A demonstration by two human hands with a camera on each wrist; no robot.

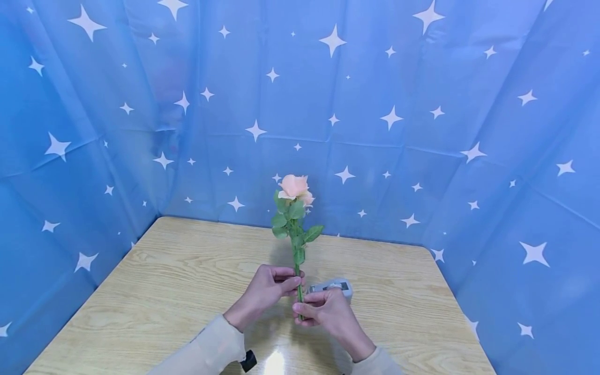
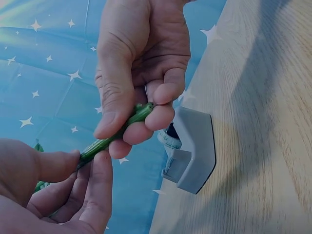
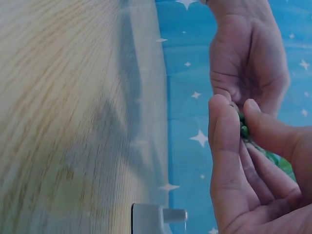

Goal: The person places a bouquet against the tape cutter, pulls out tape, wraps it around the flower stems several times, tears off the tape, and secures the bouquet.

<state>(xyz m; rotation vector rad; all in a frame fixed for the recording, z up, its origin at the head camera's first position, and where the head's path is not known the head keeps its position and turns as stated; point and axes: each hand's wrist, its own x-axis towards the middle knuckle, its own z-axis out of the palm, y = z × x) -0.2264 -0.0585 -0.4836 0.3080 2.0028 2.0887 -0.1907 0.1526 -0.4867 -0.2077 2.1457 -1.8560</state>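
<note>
A small bunch of pale pink roses with green leaves stands upright above the table. My left hand pinches its green stems partway down, between thumb and fingers. Lower, near the cut ends, my right hand also pinches the stems. In the left wrist view, the stem ends show between the right thumb and fingertips, and the left fingers grip just beside them. The right wrist view shows only a bit of green between the fingers; the blooms are out of sight there.
A grey tape dispenser with a roll of tape sits on the wooden table, just beyond my right hand. Blue curtains with white stars hang behind the table and along both sides.
</note>
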